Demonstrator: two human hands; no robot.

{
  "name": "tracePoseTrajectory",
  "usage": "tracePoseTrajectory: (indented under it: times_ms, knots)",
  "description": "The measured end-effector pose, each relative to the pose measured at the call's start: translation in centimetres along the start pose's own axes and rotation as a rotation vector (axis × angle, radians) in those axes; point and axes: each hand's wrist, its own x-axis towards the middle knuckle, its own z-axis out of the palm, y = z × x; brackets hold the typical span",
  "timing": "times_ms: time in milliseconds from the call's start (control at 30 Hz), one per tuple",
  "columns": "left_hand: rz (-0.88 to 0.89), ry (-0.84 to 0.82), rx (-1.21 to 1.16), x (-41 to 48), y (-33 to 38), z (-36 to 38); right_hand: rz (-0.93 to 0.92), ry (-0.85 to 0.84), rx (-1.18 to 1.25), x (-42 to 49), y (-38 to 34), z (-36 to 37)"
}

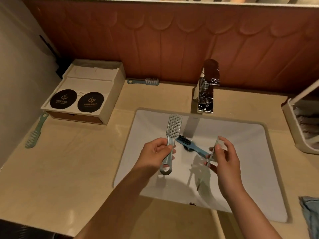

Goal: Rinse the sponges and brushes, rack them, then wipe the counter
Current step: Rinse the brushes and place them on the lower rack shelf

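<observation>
Over the white sink, my left hand grips the handle of a pale green brush, its white bristles facing up toward me. My right hand pinches a thin, clear brush that hangs down, seen edge-on. A blue brush with black bristles lies in the basin by the drain. Two more green brushes rest on the counter: one against the back wall, another at the left.
A chrome faucet stands behind the sink. A wooden box with two black round coasters sits at the back left. A cream rack holding cloths is at the right edge; a blue cloth lies at the front right.
</observation>
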Motion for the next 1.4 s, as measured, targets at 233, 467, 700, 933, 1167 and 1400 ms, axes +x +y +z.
tracePoseTrajectory:
  times_ms: [233,467,700,933,1167,1400]
  knots:
    - [0.008,-0.066,0.093,0.6,0.7,7.8,0.011,0.050,-0.007,1.6,-0.6,-8.8]
    - [-0.013,-0.143,0.110,1.2,1.0,17.9,-0.077,0.152,-0.160,3.6,-1.4,-20.1]
    - [-0.135,-0.174,0.046,1.2,-0.1,24.3,-0.159,0.192,-0.356,5.4,-1.3,-28.2]
    - [-0.172,-0.123,-0.034,2.1,0.0,29.3,-0.192,0.181,-0.632,10.4,-1.9,-34.2]
    - [-0.189,-0.080,-0.071,3.6,0.8,31.5,-0.272,0.166,-0.898,18.5,-4.4,-37.3]
    - [-0.160,-0.006,0.003,5.8,2.0,31.2,-0.351,0.097,-0.992,25.3,-5.0,-37.2]
